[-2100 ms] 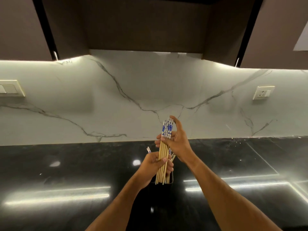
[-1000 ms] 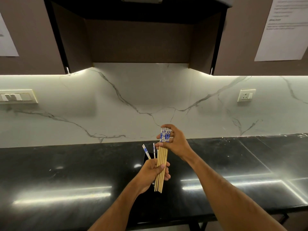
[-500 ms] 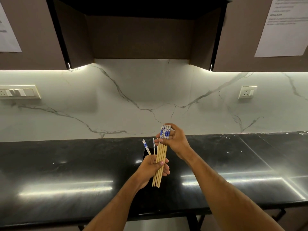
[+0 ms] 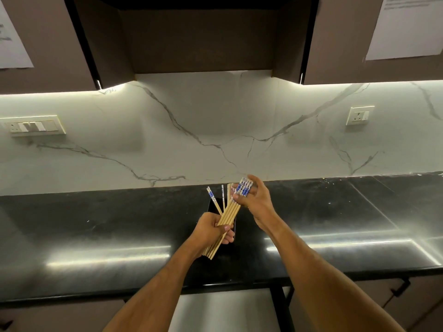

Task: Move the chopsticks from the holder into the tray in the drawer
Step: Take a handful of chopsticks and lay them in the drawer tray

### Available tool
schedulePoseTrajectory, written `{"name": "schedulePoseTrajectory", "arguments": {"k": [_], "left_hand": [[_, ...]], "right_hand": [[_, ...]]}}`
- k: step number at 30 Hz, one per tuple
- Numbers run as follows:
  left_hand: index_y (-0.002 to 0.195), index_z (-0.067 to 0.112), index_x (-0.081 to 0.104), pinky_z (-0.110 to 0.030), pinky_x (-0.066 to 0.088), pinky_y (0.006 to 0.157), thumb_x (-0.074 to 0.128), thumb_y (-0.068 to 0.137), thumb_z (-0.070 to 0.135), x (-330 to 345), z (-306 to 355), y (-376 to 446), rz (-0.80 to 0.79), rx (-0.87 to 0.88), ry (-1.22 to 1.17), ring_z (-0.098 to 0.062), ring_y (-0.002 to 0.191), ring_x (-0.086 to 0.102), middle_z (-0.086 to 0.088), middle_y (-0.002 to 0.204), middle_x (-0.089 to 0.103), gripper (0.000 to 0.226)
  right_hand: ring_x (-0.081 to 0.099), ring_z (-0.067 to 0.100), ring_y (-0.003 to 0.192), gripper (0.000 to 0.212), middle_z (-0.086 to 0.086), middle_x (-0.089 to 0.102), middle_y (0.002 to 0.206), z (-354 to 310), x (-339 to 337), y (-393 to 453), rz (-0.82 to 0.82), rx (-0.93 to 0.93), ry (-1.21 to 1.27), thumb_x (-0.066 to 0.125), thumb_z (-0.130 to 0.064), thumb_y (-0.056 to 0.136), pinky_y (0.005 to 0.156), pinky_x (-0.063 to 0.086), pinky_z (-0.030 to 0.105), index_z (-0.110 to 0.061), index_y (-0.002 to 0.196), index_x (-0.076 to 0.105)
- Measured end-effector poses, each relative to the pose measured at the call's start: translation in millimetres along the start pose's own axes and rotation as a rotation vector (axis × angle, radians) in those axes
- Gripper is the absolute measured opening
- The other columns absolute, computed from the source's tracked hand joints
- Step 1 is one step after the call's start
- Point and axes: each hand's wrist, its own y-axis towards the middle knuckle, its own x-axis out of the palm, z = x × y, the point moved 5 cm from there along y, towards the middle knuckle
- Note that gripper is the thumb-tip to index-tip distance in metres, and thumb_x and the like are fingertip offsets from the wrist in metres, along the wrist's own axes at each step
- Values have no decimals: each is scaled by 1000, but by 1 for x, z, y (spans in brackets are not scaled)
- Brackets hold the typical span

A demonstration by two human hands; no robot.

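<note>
Backsplash (image 4: pixel 215 130): pale veined marble across the middle of the frame.

Countertop (image 4: pixel 96 226): black, glossy, spanning the lower middle.

Left hand (image 4: pixel 212 232): lower centre, fingers curled round the lower part of the bundle.

Right hand (image 4: pixel 257 200): just right of centre, fingers and thumb pinching the bundle's patterned tops.

Holder (image 4: pixel 233 236): dark, upright on the countertop at centre, largely hidden behind the left hand. Contents: a few loose chopsticks (image 4: pixel 211 196) leaning out of its top; exact count cannot be told.

Chopstick bundle (image 4: pixel 231 212): wooden with blue-and-white ends, tilted, held clear above the holder between both hands. Judged light, stiff and smooth; single sticks likely to slide out, so best gripped round the middle with ends kept level.

Drawer and tray: not in view.
</note>
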Motion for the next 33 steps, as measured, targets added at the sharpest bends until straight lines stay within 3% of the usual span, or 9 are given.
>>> {"name": "schedulePoseTrajectory", "arguments": {"k": [3,6,10,13,16,20,26,29,33], "left_hand": [[103,1,70,-37,64,77,61,98,7,-10,-6,-9,13,16,130,-24,80,78,-15,86,77,12],[98,4,70,-35,65,73,61,97,5,-16,-10,-21,-10,37,319,-23,76,77,-15,83,77,9],[99,11,70,-29,63,72,61,96,7,-11,-22,-36,-75,13,633,-16,72,70,-8,84,71,10],[111,12,68,-32,58,78,64,93,13,-7,-36,-58,-113,70,954,-17,78,66,-2,87,65,18],[112,14,68,-28,51,73,64,93,13,-3,-53,-77,-157,76,1047,-12,71,57,4,79,56,20],[109,12,67,-35,56,83,63,94,11,9,-79,-100,-205,75,1121,-19,81,61,-4,87,58,16],[109,10,67,-41,57,89,63,94,11,34,-125,-133,-272,82,1143,-28,93,66,-12,103,66,16],[106,9,66,-38,54,86,61,95,12,46,-145,-146,-289,103,1116,-30,94,65,-14,104,65,12],[99,10,64,-38,56,84,60,97,12,63,-179,-166,-298,107,1062,-27,90,64,-12,101,63,5]], "right_hand": [[66,0,109,91,-6,62,130,-7,-8,-14,46,-114,-287,85,-9,79,96,55,23,-19,153,34],[49,6,130,77,-6,54,143,-24,-8,-33,40,-367,-661,83,-17,82,107,42,24,-25,148,44],[59,13,121,55,-3,65,130,-15,34,-69,-390,-388,-1175,76,-27,87,103,50,34,-26,138,57],[68,15,94,21,-2,73,101,9,64,-110,-647,-264,-1428,72,-21,90,90,56,38,-22,110,71],[68,18,84,12,2,73,93,25,76,-142,-672,-145,-1483,68,-14,91,79,52,33,-19,101,72],[66,22,82,15,7,73,94,46,77,-176,-616,-52,-1505,67,-12,90,73,47,31,-15,103,74],[62,20,77,16,4,67,88,85,66,-221,-575,52,-1518,63,-13,91,70,51,32,-17,101,74],[65,23,80,13,6,69,88,109,62,-238,-582,73,-1531,63,-13,93,78,57,34,-14,98,75],[60,21,75,10,5,63,83,146,52,-261,-608,104,-1556,62,-14,94,73,51,31,-13,94,72]]}}
